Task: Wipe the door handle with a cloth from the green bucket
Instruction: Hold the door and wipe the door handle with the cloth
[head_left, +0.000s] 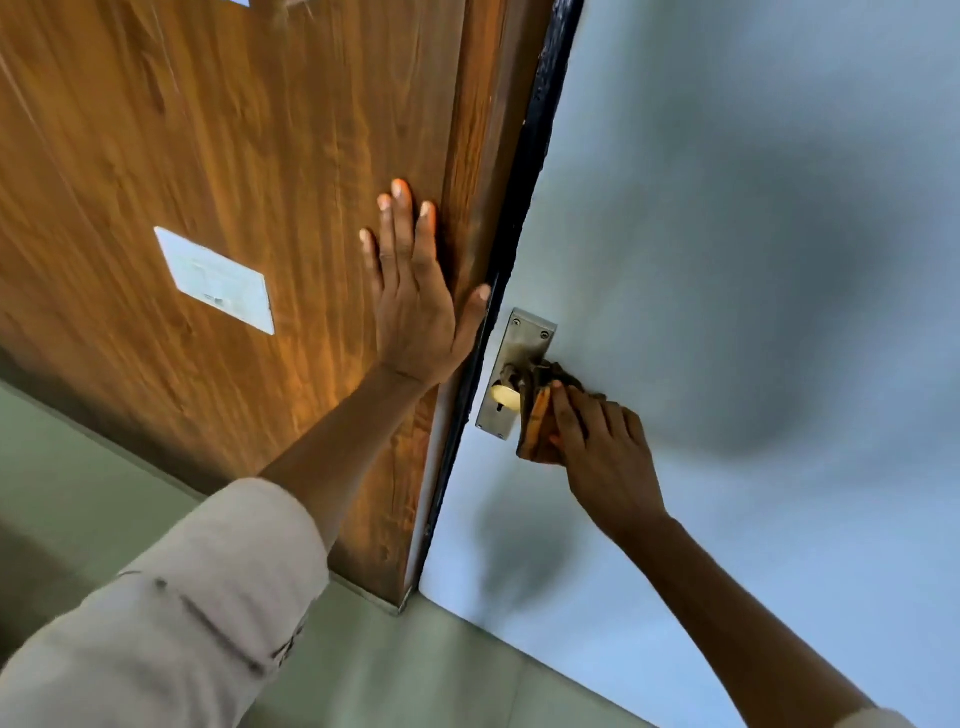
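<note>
- Your right hand (597, 447) was clenched on a crumpled brown-and-orange cloth (537, 415), pressing it against the metal door handle (511, 375) so that most of the lever was hidden under the fabric.
- The handle sat on a tall brushed-steel backplate (519, 343) with two screws showing at its top corners and a keyhole low down; a round brass-coloured piece (504, 396) showed just above that keyhole, touching the edge of the cloth.
- The cloth looked bunched and folded, darker at the top near the lever and orange where it hung below your fingers (566, 410).
- The backplate was fixed to a pale grey-blue door (727, 260), close to its black edge strip (524, 171).
- Your left hand (415, 306) was released and flat, fingers spread, palm against a brown wood-grain panel (234, 130) just beside that black strip, with the thumb reaching toward the strip.
- A white rectangular label (215, 280) was stuck on the wood panel, well to the left of your left hand; its print was too blurred to read.
- A light beige sleeve (171, 608) covered your left forearm.
- Below the door and the panel lay a pale greenish floor (415, 675).
- Soft dark shadows fell across the grey-blue door.
</note>
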